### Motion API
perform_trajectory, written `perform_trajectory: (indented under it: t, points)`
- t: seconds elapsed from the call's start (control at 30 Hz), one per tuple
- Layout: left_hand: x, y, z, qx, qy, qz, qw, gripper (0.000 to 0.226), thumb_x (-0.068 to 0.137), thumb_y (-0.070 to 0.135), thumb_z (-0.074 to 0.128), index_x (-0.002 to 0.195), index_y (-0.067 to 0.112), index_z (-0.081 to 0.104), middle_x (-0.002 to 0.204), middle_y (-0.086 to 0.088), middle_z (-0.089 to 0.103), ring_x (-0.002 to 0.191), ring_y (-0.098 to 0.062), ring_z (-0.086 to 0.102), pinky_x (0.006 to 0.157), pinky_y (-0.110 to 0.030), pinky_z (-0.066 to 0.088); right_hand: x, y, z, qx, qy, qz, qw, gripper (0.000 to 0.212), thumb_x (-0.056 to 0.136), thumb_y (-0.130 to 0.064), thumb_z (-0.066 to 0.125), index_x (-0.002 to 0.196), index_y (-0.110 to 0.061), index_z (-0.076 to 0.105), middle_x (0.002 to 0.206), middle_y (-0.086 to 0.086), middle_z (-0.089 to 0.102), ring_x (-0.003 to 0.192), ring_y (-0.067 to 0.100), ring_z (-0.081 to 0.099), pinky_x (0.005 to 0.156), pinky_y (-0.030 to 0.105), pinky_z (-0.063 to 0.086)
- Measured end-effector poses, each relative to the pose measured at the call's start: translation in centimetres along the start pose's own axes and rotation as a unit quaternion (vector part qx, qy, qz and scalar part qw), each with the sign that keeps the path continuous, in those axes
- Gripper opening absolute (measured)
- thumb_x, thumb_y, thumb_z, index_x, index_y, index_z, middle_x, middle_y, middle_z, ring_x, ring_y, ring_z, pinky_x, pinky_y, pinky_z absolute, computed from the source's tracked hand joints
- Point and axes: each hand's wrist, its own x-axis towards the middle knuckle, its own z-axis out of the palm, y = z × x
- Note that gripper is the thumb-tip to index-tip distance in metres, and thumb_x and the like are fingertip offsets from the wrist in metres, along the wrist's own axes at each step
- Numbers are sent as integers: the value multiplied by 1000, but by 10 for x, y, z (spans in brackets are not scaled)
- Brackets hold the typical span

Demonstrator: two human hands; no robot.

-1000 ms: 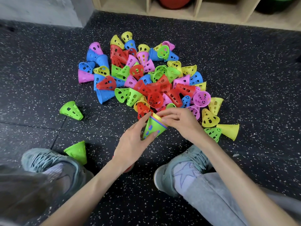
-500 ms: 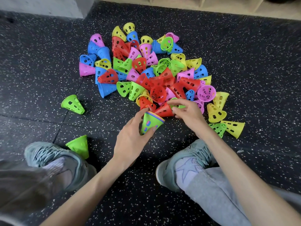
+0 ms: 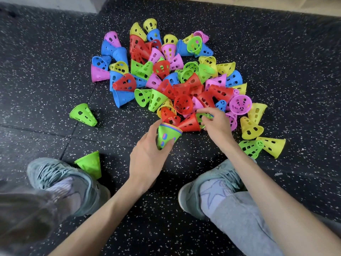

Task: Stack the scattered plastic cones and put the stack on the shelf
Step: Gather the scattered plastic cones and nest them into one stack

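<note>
- Green-skinned cone stack [image 3: 167,136] is gripped by the left hand [image 3: 147,156] at frame centre; no writing is readable.
- A green cone [image 3: 202,117] is now pinched by the right hand [image 3: 216,124], moved from the stack to the pile [image 3: 184,74].

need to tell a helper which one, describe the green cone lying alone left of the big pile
Start at the big pile of coloured cones on the speckled black floor, then look left. A lone green cone lies on its side there, touching nothing, farther from the shoe than the other stray green cone.
</note>
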Motion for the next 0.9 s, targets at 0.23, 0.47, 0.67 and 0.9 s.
perform_trajectory:
  t: [0.23,0.47,0.67,0.9]
  points:
    - [1,2,1,11,-28,-6,1000,62,91,61,60,145,53,30,102,15,66,89,-18,62,80,-45,55,44,-3,-13,-179,7,-58,982,32,99,-9,60,121,-29,71,140,-1,54,131,27,44,112,36,34]
    - [3,1,2,3,-31,-7,999,63,91,65,58,145,57,28,106,18,66,97,-12,63,84,-42,53,85,-2,-15,-188,-61,-53,979,60,99,5,47,142,-36,55,161,-4,37,140,28,47,106,44,49]
    - [2,3,3,5,-39,-2,999,62,91,63,59,144,59,26,109,18,67,96,-12,63,86,-43,53,97,-3,-11,-290,-86,-41,952,63,96,6,49,147,-32,49,143,2,55,134,31,42,111,48,39]
    - [1,6,1,-15,-52,23,998,63,92,61,60,146,58,26,108,16,65,89,-10,62,86,-42,54,84,-9,-21,-232,-10,-51,971,30,98,-3,56,112,-21,75,116,-4,73,110,14,66,92,31,52]
